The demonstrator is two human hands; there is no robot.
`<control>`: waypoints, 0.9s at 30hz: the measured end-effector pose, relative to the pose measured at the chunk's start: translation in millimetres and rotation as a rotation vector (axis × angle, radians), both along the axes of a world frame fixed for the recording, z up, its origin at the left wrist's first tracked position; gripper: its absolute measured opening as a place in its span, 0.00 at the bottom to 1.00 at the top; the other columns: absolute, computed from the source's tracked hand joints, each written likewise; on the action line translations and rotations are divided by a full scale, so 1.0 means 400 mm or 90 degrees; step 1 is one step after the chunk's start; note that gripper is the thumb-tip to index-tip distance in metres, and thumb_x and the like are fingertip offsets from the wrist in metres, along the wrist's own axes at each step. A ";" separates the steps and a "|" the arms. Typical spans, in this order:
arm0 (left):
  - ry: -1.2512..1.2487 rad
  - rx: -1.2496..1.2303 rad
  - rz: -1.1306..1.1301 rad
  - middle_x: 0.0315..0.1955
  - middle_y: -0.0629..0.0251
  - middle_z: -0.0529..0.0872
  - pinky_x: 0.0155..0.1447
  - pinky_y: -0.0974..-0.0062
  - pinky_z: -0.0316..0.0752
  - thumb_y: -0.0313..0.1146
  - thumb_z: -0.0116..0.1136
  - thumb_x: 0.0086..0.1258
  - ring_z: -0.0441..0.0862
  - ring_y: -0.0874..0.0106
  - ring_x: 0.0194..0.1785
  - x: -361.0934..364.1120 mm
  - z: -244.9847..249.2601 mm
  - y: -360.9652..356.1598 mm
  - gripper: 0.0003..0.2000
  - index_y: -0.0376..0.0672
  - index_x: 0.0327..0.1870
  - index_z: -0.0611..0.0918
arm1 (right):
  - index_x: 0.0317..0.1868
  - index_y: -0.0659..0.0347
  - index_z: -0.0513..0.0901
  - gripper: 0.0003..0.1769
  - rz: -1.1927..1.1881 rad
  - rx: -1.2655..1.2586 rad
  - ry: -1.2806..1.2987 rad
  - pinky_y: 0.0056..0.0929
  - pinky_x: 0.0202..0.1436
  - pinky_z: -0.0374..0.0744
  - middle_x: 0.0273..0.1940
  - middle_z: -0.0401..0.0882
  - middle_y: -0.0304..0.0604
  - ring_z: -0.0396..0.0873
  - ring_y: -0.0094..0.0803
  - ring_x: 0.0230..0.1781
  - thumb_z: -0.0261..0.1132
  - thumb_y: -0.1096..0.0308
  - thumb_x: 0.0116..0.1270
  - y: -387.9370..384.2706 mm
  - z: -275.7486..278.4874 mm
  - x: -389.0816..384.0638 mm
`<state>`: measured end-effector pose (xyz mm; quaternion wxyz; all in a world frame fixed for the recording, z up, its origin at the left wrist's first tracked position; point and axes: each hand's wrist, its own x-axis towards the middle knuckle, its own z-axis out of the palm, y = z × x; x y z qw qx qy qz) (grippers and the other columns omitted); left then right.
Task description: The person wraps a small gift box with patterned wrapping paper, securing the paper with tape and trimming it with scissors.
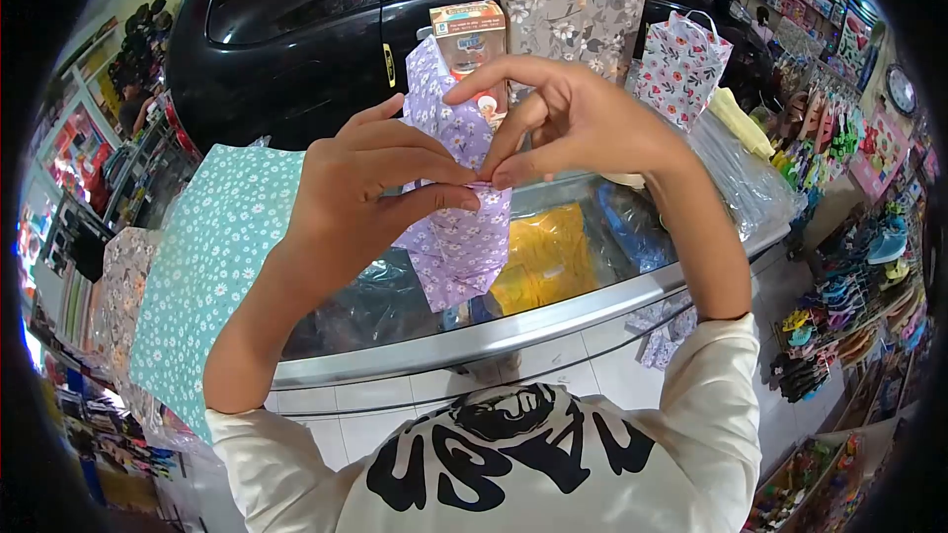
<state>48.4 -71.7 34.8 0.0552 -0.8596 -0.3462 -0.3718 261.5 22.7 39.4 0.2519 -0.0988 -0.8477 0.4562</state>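
Head view: purple paper point(456, 252), pinched midway by your left hand point(357, 178) and right hand point(583, 123).
Both grasp it almost tip to tip, neither nearer; from that pinch, its long axis runs near and far over the counter point(513, 333).

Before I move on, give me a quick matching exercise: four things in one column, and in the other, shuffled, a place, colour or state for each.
Things:
1. purple wrap
2. green sheet
3. bag
4. car

Descriptions:
A. glossy black, beyond the counter
B. red flowers on a pale ground
C. pinched by the fingertips of both the left hand and the right hand
D. white flowers, at the left side of the view

Pairs: 1-C, 2-D, 3-B, 4-A.
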 end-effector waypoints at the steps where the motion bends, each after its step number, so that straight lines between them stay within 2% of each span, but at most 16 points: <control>1: -0.002 0.000 -0.006 0.28 0.67 0.87 0.69 0.56 0.64 0.25 0.72 0.48 0.85 0.73 0.34 -0.002 -0.002 0.001 0.07 0.45 0.30 0.88 | 0.59 0.60 0.72 0.29 0.025 -0.023 -0.026 0.19 0.32 0.78 0.32 0.87 0.45 0.84 0.23 0.31 0.71 0.73 0.56 0.010 0.004 -0.003; 4: 0.002 0.023 -0.009 0.28 0.68 0.88 0.69 0.58 0.64 0.27 0.73 0.48 0.85 0.74 0.33 0.000 -0.003 0.002 0.06 0.45 0.28 0.88 | 0.59 0.62 0.71 0.30 0.009 0.031 -0.105 0.20 0.29 0.79 0.34 0.87 0.47 0.85 0.25 0.31 0.71 0.73 0.56 0.003 0.045 -0.006; 7: -0.005 0.032 -0.017 0.27 0.69 0.87 0.69 0.59 0.65 0.29 0.73 0.48 0.85 0.74 0.33 0.000 -0.006 0.004 0.07 0.44 0.28 0.87 | 0.60 0.63 0.70 0.30 0.072 0.030 -0.086 0.19 0.27 0.79 0.35 0.86 0.50 0.85 0.26 0.31 0.70 0.74 0.56 0.005 0.045 -0.014; 10: -0.004 0.036 -0.023 0.26 0.69 0.87 0.68 0.60 0.65 0.30 0.74 0.47 0.85 0.74 0.33 -0.001 -0.008 0.008 0.07 0.44 0.28 0.87 | 0.60 0.63 0.70 0.31 0.047 0.066 -0.138 0.21 0.27 0.79 0.36 0.86 0.51 0.85 0.27 0.31 0.70 0.74 0.56 -0.010 0.070 -0.015; 13: -0.008 0.024 -0.025 0.27 0.72 0.87 0.66 0.56 0.67 0.34 0.73 0.50 0.84 0.73 0.34 -0.006 -0.009 0.010 0.07 0.49 0.29 0.88 | 0.61 0.63 0.69 0.31 0.078 0.073 -0.114 0.21 0.28 0.80 0.34 0.86 0.49 0.85 0.27 0.31 0.70 0.75 0.56 -0.001 0.059 -0.022; 16: -0.032 0.010 -0.044 0.28 0.72 0.87 0.66 0.56 0.67 0.34 0.72 0.51 0.85 0.72 0.34 -0.014 -0.018 0.016 0.06 0.48 0.29 0.88 | 0.61 0.62 0.70 0.33 0.065 0.058 -0.124 0.20 0.32 0.78 0.30 0.86 0.44 0.86 0.28 0.34 0.70 0.82 0.54 -0.024 0.075 -0.025; 19: -0.026 0.002 -0.048 0.29 0.72 0.87 0.66 0.56 0.68 0.33 0.72 0.52 0.85 0.72 0.35 -0.014 -0.016 0.016 0.06 0.48 0.30 0.88 | 0.59 0.61 0.71 0.31 0.106 0.085 -0.077 0.21 0.31 0.78 0.30 0.86 0.41 0.85 0.25 0.35 0.70 0.80 0.55 -0.009 0.065 -0.028; 22: -0.008 0.011 -0.037 0.30 0.71 0.87 0.65 0.56 0.68 0.32 0.71 0.53 0.84 0.70 0.37 -0.022 -0.020 0.022 0.07 0.48 0.33 0.87 | 0.58 0.59 0.73 0.28 -0.010 0.277 -0.121 0.23 0.33 0.79 0.34 0.85 0.40 0.85 0.27 0.35 0.70 0.75 0.56 -0.055 0.097 -0.018; 25: -0.039 0.038 -0.032 0.32 0.68 0.86 0.65 0.55 0.69 0.29 0.69 0.56 0.84 0.68 0.38 -0.020 -0.034 0.022 0.08 0.46 0.37 0.86 | 0.56 0.56 0.75 0.25 -0.115 0.556 -0.049 0.25 0.35 0.80 0.39 0.85 0.41 0.85 0.30 0.34 0.70 0.70 0.58 -0.084 0.042 -0.011; 27: -0.052 0.075 -0.002 0.33 0.67 0.85 0.65 0.55 0.69 0.28 0.68 0.57 0.84 0.67 0.39 -0.018 -0.058 0.023 0.07 0.44 0.37 0.85 | 0.54 0.57 0.76 0.23 -0.198 0.596 0.004 0.27 0.38 0.81 0.41 0.84 0.42 0.85 0.33 0.36 0.71 0.70 0.58 -0.114 -0.008 -0.011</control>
